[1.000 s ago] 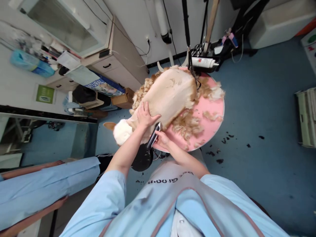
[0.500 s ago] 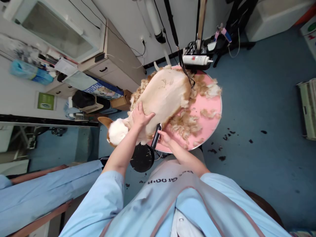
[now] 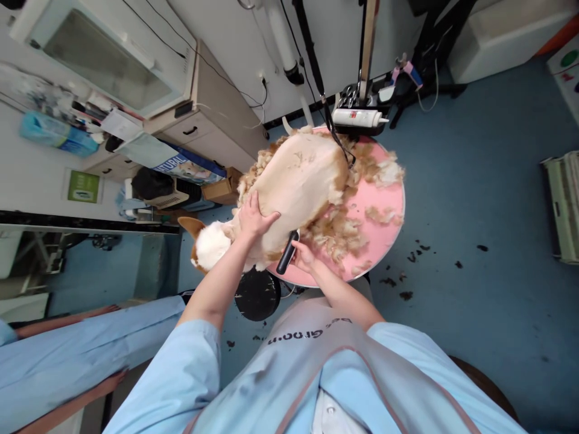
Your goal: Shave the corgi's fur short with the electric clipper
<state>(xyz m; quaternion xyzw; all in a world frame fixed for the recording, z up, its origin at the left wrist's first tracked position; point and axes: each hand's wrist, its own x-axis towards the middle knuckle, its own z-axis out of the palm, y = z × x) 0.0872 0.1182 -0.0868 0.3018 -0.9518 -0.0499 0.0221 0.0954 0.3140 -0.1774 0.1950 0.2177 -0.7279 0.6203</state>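
Note:
A dog with a closely shaved cream back is on the round pink table, its white head toward the left. My left hand lies on the dog near the shoulder, fingers and thumb spread over the short coat. In my right hand is a black hair clipper, with its head at the dog's near side. Loose tan and white fur lies in clumps on the table to the right of the dog.
A black strap hangs down over the dog's rear. At the table's far edge a tray holds a white bottle and scissors. A black round stool stands below the near edge. Dark tufts dot the floor.
The clipper has shifted slightly toward me along the dog's near side. My left hand stays on the dog's shoulder. The whole view has moved a little.

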